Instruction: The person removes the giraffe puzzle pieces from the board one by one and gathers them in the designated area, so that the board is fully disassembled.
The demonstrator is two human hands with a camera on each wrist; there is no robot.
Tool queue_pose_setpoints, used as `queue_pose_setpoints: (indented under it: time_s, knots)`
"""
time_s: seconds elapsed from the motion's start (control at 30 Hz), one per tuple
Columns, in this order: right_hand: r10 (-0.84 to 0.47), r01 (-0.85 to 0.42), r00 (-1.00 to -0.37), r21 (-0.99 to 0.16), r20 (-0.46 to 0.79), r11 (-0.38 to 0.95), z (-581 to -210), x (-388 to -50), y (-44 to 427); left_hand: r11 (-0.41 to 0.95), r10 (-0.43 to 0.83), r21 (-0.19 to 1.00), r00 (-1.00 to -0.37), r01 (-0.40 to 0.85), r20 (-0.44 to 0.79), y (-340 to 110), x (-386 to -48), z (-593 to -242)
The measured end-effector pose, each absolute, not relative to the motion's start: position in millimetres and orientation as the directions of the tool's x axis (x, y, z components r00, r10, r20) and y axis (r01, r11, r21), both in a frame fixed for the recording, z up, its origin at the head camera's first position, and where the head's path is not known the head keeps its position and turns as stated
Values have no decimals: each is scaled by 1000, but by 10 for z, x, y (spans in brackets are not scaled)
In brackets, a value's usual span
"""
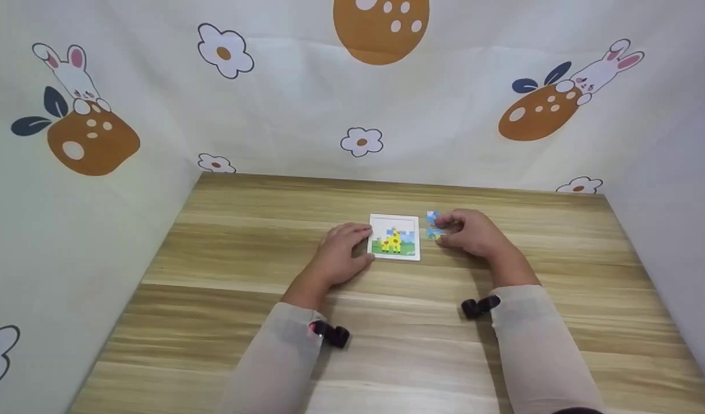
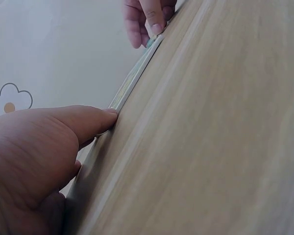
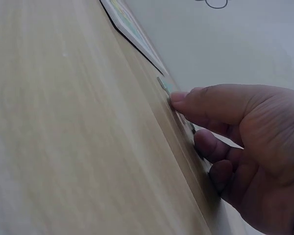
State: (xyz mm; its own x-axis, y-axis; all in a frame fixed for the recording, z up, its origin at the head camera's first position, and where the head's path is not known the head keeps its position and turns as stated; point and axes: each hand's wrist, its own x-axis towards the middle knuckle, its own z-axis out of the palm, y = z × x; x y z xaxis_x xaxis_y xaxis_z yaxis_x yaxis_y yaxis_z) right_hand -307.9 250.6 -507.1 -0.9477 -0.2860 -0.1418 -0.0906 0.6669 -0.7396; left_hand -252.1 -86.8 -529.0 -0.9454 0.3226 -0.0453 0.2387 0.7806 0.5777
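A small square puzzle board (image 1: 394,257) with a white rim lies on the table, showing a yellow giraffe on green and blue. Part of its upper area is bare white. My left hand (image 1: 342,253) holds the board's left side, its thumb at the near corner in the left wrist view. To the right of the board lie two loose blue puzzle pieces, an upper piece (image 1: 432,216) and a lower piece (image 1: 433,233) with some green. My right hand (image 1: 473,234) pinches the lower piece between thumb and fingers; its fingertips partly cover both pieces.
The wood-grain table (image 1: 214,241) is bounded at the back and sides by a pale cloth (image 1: 289,98) printed with flowers, rabbits and oranges. A small black camera (image 1: 332,334) sits on the left sleeve, another camera (image 1: 479,306) on the right.
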Motion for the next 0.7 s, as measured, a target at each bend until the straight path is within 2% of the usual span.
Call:
queue_pose_setpoints:
  time_s: [0.23,0.47,0.7]
  knots:
    - [-256,-62,-957,-765,-137,641,-4994,-3053,2403,783,311,581,-949,220,-60,-859,-2520,-5285]
    - [-306,-114,-942,-730,-136,673,-4913,-3014,2017,772,328,587,-944,244,-38,-882,-2526,-5283]
    - [-360,-129,-922,-761,-144,635,-4881,-3005,1688,773,335,583,-941,250,-40,-879,-2543,-5272]
